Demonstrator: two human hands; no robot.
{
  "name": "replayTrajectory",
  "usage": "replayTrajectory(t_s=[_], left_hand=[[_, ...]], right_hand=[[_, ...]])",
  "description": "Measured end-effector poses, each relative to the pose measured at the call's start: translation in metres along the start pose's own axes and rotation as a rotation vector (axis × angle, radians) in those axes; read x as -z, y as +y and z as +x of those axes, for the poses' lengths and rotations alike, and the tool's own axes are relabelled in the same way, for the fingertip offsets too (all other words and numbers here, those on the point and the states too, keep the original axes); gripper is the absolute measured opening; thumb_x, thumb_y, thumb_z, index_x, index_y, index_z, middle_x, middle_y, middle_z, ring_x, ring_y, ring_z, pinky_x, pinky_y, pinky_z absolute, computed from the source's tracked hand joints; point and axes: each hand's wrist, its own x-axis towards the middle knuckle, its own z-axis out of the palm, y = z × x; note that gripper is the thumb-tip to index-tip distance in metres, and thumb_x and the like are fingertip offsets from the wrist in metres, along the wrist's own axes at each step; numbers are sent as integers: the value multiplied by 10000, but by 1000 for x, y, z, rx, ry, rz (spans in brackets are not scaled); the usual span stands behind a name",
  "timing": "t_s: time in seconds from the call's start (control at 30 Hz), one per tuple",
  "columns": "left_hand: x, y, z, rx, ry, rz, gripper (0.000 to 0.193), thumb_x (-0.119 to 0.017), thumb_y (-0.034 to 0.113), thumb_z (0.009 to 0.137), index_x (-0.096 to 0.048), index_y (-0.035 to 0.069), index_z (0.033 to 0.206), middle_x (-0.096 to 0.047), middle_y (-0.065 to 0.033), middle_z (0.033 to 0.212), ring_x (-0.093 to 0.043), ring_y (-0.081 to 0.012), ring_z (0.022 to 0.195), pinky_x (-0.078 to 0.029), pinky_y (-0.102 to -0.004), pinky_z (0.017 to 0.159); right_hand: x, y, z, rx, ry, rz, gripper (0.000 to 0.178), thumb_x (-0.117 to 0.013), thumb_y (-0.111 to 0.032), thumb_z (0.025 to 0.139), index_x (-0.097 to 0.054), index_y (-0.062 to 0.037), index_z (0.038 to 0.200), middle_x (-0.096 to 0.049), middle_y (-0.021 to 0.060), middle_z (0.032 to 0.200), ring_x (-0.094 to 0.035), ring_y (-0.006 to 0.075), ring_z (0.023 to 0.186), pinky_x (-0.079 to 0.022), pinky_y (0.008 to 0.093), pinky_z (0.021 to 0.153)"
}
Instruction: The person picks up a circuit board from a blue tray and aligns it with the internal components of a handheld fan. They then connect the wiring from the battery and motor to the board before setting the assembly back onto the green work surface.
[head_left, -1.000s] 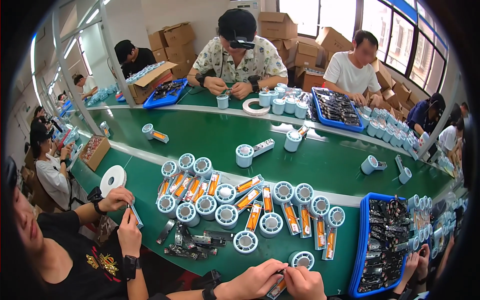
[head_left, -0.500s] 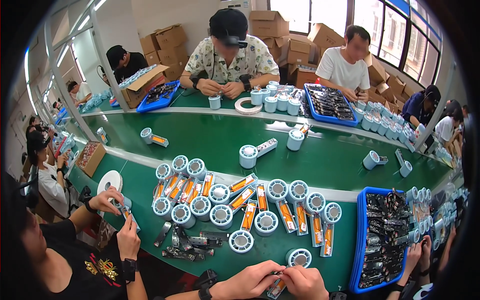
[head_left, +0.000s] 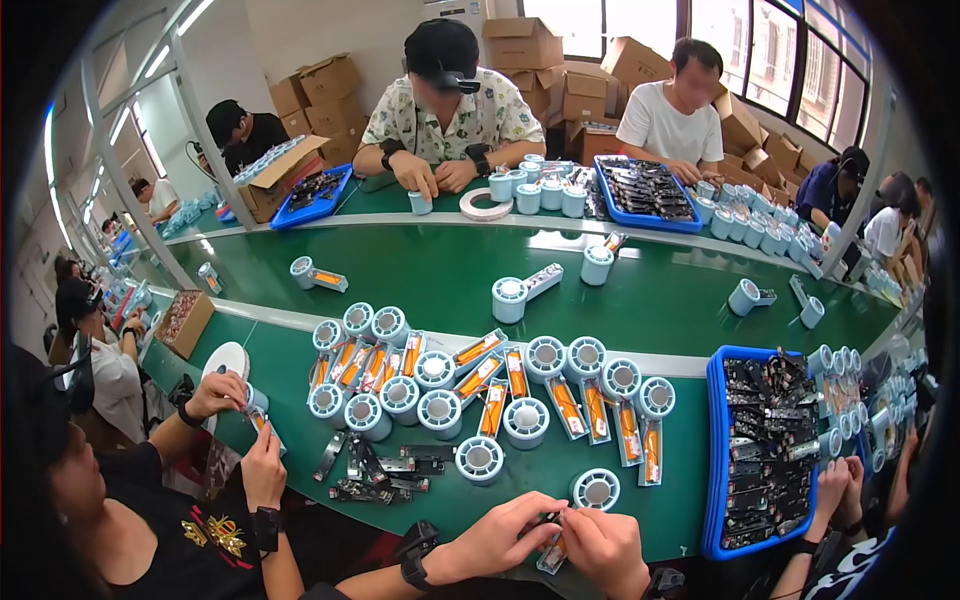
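Note:
Close to the table's near edge, my left hand (head_left: pixel 503 537) and my right hand (head_left: pixel 604 548) meet with fingertips pinched together. Between them is a small dark part (head_left: pixel 549 519), mostly covered by the fingers; its kind cannot be made out. Just beyond my fingers stands a light-blue round housing (head_left: pixel 596 490) with a grey mesh disc on top. Under my hands, part of a light-blue handle with an orange strip (head_left: pixel 551 556) shows; whether it joins that housing is hidden.
Several blue housings with orange-filled handles (head_left: pixel 525 420) crowd the green table ahead. Loose dark circuit boards (head_left: pixel 380 475) lie to their left. Stacked blue trays of boards (head_left: pixel 712 460) stand right. Beyond runs a green conveyor (head_left: pixel 420 270). A co-worker's hands (head_left: pixel 262 470) work at left.
The whole view has shifted slightly. My hands stay pinched together over the handle. Units on the conveyor sit a little farther right, and the person opposite now has a hand on a blue housing.

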Motion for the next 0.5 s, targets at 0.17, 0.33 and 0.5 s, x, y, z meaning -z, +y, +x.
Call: replayTrajectory(t_s=[0.17,0.33,0.5], left_hand=[[5,11,3,34,-57,57,305,-582,0,1009,-578,-30,1312,-639,-132,1132,-723,-176,881,-587,-303,779],[7,7,5,-138,-12,125,282,-599,22,1004,-589,-31,1281,-648,-129,1096,-725,-183,872,-584,-311,778],[4,7,4,-256,99,301,264,-616,54,999,-598,-31,1248,-659,-139,1070,-712,-234,892,-577,-340,766]], right_hand=[[6,4,-2,64,-91,-56,111,-761,-13,791,-691,-26,876,-665,78,719,-655,253,568,-505,358,485],[2,14,2,100,-102,4,90,-744,-36,809,-671,-42,862,-602,60,685,-623,238,544,-481,359,475],[0,7,-3,79,-93,-102,97,-759,-36,804,-693,-51,873,-614,65,670,-611,260,528,-470,373,461]])
